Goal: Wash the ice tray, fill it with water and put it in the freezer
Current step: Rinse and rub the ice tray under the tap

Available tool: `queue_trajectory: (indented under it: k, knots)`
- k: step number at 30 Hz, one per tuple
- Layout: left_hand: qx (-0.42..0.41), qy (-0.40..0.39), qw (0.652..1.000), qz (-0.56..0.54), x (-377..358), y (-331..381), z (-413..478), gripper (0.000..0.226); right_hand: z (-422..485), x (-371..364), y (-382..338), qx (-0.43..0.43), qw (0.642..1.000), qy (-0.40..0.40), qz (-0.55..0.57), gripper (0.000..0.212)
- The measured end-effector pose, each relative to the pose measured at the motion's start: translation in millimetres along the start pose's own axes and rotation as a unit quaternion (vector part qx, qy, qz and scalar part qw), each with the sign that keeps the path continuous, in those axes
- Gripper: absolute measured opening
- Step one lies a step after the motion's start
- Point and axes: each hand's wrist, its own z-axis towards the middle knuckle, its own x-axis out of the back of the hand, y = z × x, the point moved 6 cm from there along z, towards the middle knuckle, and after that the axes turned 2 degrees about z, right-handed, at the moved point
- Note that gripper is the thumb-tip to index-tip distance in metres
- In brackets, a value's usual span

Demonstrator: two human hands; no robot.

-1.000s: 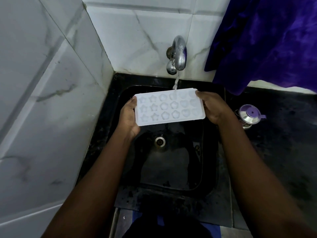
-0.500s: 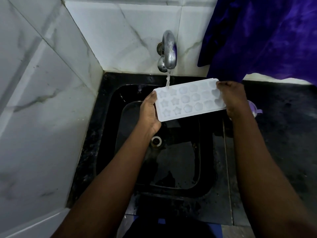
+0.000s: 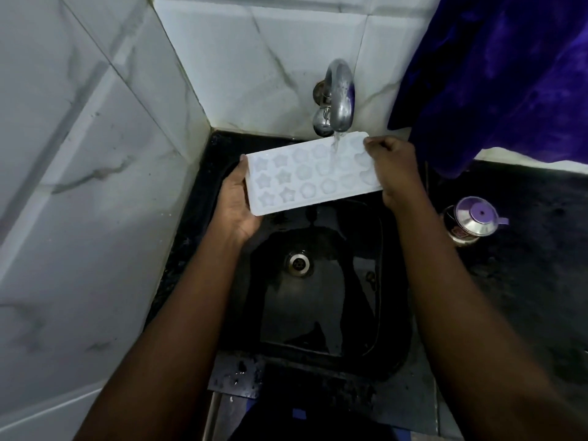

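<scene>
A white ice tray (image 3: 310,175) with star and flower shaped cells is held level over the black sink (image 3: 318,297), under the steel tap (image 3: 339,97). Water runs from the tap onto the tray's right half. My left hand (image 3: 237,202) grips the tray's left end from below, with the thumb at its edge. At the right end, my right hand (image 3: 393,168) holds the tray with fingers curled over the rim.
White marble tiles form the corner wall on the left and behind. A purple cloth (image 3: 509,74) hangs at the upper right. A small steel vessel with a purple lid (image 3: 471,219) stands on the black counter right of the sink. The drain (image 3: 298,264) lies below the tray.
The tray has shifted left under the tap, so the stream now falls on its right half instead of its left end. Both hands kept their hold.
</scene>
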Motion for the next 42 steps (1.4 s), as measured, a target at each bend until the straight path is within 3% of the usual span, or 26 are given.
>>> queue_trajectory:
  k: [9, 17, 23, 26, 28, 30, 32, 34, 39, 42]
  knots:
    - [0.068, 0.003, 0.997, -0.043, 38.8, -9.5, -15.0, 0.08, -11.0, -25.5, 17.6, 0.025, 0.998, -0.005, -0.049, 0.021]
    - [0.04, 0.024, 0.998, -0.05, 66.8, -8.1, -15.8, 0.077, -17.7, -53.4, 31.5, -0.058, 0.992, -0.085, 0.078, 0.019]
    - [0.03, -0.018, 0.999, -0.016, 24.0, -15.7, 3.4, 0.088, -3.3, -19.9, 23.9, -0.018, 0.997, -0.005, 0.071, 0.013]
    - [0.033, -0.007, 0.999, 0.011, -2.2, -21.9, 12.4, 0.091, 3.2, 5.1, 17.8, 0.043, 0.998, 0.038, -0.033, 0.019]
    - [0.037, 0.002, 0.999, 0.02, -14.9, -28.6, 14.8, 0.091, 4.0, 17.5, 12.3, 0.116, 0.964, 0.067, -0.229, 0.036]
    - [0.043, 0.019, 0.999, 0.019, -22.0, -37.3, 13.0, 0.089, -4.0, 17.5, 10.9, 0.186, 0.872, 0.083, -0.445, 0.052]
    - [0.045, 0.038, 0.998, 0.013, -22.9, -46.0, 8.5, 0.086, -19.0, 5.2, 17.9, 0.227, 0.79, 0.067, -0.565, 0.066]
    - [0.044, 0.039, 0.998, -0.009, -21.4, -52.5, 4.7, 0.086, -37.4, -12.6, 30.7, 0.215, 0.765, 0.021, -0.607, 0.079]
    - [0.06, 0.013, 0.996, -0.059, -23.1, -63.2, 2.3, 0.092, -108.0, -77.7, 59.3, 0.252, 0.756, -0.171, -0.58, 0.09]
    - [0.085, 0.06, 0.992, -0.077, -12.4, -74.3, 0.9, 0.082, -125.4, -103.1, 64.6, 0.297, 0.713, -0.269, -0.575, 0.093]
